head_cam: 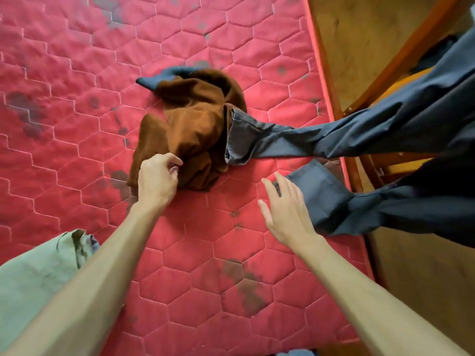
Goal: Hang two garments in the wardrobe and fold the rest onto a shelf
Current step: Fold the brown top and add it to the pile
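A crumpled brown garment (191,124) lies in a heap in the middle of the red quilted mattress (77,111). My left hand (156,179) pinches its near edge with curled fingers. A dark blue garment (372,129) stretches in from the right; its two cuffed ends reach over the mattress, one touching the brown heap. My right hand (284,209) hovers with straight fingers beside the nearer cuff (313,186) and holds nothing. A small dark blue piece (159,78) pokes out from behind the brown heap.
A pale green garment (38,273) lies at the lower left. Wooden boards and a reddish wooden frame (341,80) run along the mattress's right edge, with an orange surface (401,86) behind them. The mattress bears dark stains.
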